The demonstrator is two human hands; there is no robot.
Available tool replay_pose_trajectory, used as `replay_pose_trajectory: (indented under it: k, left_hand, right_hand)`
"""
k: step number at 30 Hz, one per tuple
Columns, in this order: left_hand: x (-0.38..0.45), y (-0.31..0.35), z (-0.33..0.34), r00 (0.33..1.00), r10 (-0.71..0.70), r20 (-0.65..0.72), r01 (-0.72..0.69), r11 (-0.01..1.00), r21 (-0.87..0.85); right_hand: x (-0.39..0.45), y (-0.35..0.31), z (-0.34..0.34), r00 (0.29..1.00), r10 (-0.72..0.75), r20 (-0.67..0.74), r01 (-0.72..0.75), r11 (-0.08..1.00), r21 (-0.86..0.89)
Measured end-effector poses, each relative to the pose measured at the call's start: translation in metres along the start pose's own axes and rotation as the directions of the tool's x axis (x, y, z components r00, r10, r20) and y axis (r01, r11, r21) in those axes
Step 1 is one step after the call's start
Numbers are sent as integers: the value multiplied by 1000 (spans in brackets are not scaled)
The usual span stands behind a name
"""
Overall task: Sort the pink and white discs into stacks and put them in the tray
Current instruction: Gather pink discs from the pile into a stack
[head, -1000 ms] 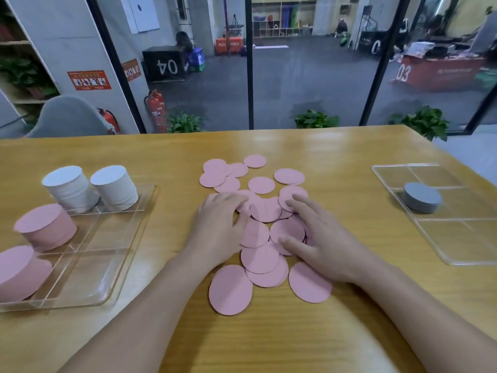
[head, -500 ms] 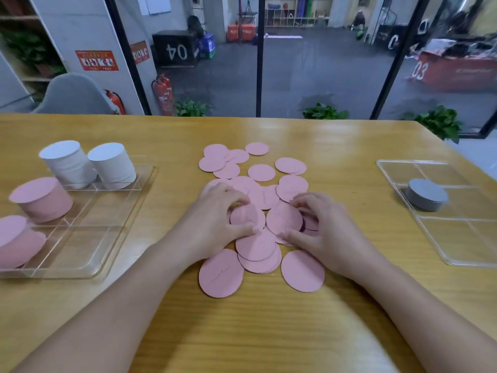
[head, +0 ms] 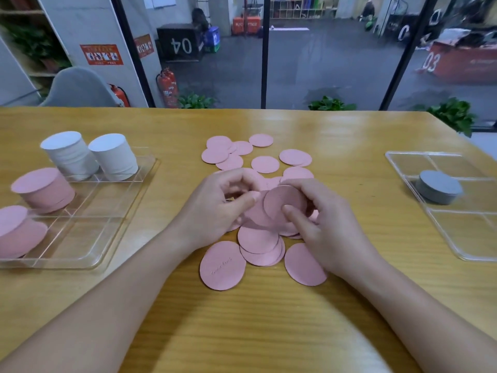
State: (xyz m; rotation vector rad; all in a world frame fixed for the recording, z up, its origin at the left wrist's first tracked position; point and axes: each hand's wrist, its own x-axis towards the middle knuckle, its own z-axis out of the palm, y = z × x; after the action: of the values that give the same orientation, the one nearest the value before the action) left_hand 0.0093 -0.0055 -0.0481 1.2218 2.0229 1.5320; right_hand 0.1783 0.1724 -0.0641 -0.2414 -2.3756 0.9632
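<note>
Head view: both hands meet over the middle of the wooden worktop [head: 349, 135], fingers curled. The right hand [head: 330, 227] pinches a pink disc [head: 282, 200] lifted and tilted off the pile, thumb on its face. The left hand [head: 215, 208] has thumb and fingers closed on the edges of pink discs just beside it; exactly how many it holds I cannot tell. Loose pink discs [head: 258, 243] lie scattered and overlapping beneath the hands, spreading toward 12 o'clock and 6 o'clock. At 9 o'clock sits a clear divided tray [head: 113, 227]: two white stacks [head: 113, 157] stand in its far compartments, and two pink stacks [head: 43, 189] in its left ones. At 3 o'clock a second clear tray [head: 457, 238] holds one low grey stack [head: 438, 187].
</note>
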Motion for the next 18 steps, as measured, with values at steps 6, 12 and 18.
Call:
replay_pose_trajectory:
  k: [6,12,18]
  left_hand:
    - [-4,7,-1,991,74,111,-78,996,31]
    - [-8,6,-19,936,-95,338,-87,870,486]
    - [-9,9,-14,915,-177,362,-17,880,475]
  right_hand:
    - [-3,6,-4,997,3,73,10,985,-174]
    - [-5,15,-13,982,41,187,7,968,-250]
    - [-4,16,-12,980,68,185,-28,977,-210]
